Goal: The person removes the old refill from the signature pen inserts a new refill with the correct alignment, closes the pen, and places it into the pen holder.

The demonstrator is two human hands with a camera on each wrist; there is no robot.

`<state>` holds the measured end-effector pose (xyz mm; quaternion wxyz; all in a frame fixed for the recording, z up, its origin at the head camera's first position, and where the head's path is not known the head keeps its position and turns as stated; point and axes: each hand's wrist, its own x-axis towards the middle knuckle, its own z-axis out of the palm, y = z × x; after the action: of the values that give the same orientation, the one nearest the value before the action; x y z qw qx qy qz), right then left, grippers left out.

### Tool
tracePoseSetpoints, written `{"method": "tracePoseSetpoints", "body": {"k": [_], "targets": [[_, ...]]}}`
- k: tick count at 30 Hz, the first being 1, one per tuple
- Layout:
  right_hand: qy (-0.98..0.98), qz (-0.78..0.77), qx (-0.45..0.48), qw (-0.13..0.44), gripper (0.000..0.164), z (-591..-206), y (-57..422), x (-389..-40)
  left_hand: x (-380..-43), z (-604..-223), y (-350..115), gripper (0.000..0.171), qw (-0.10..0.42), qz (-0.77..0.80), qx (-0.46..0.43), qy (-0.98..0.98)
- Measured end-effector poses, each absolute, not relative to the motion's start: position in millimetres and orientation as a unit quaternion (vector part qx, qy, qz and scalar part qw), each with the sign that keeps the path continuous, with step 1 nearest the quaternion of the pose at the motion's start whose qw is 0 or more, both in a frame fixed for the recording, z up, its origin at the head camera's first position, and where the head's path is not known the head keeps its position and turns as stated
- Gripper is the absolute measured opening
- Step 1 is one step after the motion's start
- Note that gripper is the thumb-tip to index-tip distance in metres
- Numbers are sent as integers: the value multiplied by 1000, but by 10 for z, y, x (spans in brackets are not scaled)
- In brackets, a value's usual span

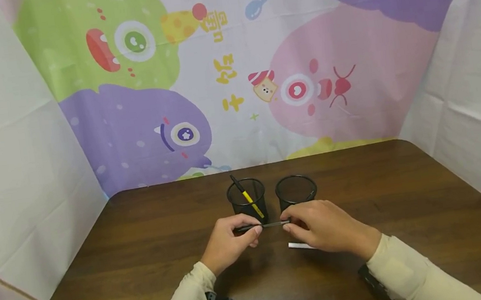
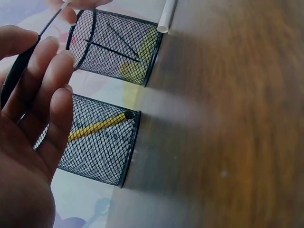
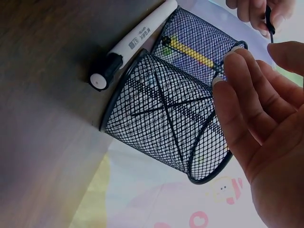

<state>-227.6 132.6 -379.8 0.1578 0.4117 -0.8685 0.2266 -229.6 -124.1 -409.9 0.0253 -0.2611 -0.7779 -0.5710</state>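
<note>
My left hand (image 1: 231, 240) pinches the black, thicker end of a slim rod (image 1: 271, 224) between thumb and fingers. At the rod's thin grey end, the thumb and fingertips of my right hand (image 1: 330, 223) pinch it, so it lies level between both hands. I cannot tell what kind of tool or pen part it is. Just beyond the hands stand two black wire-mesh cups. A yellow and black pen (image 1: 249, 197) leans in the left cup (image 1: 235, 208). Two thin dark sticks (image 3: 167, 111) cross inside the right cup (image 3: 142, 90).
A white marker (image 3: 147, 32) with a black cap (image 3: 107, 69) lies on the brown wooden table (image 1: 146, 259), partly under my right hand in the head view. Behind the table hangs a cloth (image 1: 247, 134) with cartoon monsters. Pale fabric walls (image 1: 1, 123) flank both sides.
</note>
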Motion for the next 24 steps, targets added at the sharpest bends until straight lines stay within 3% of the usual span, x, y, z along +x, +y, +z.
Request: {"method": "tracePoseSetpoints", "body": {"k": [8, 24], "targets": [[-863, 229, 422, 158, 13, -3815, 1330, -2286, -2130, -3859, -1208, 6, 33, -568, -268, -777], [-869, 227, 414, 148, 12, -3816, 1319, -2279, -2120, -3833, -1199, 9, 27, -552, -266, -790]]}}
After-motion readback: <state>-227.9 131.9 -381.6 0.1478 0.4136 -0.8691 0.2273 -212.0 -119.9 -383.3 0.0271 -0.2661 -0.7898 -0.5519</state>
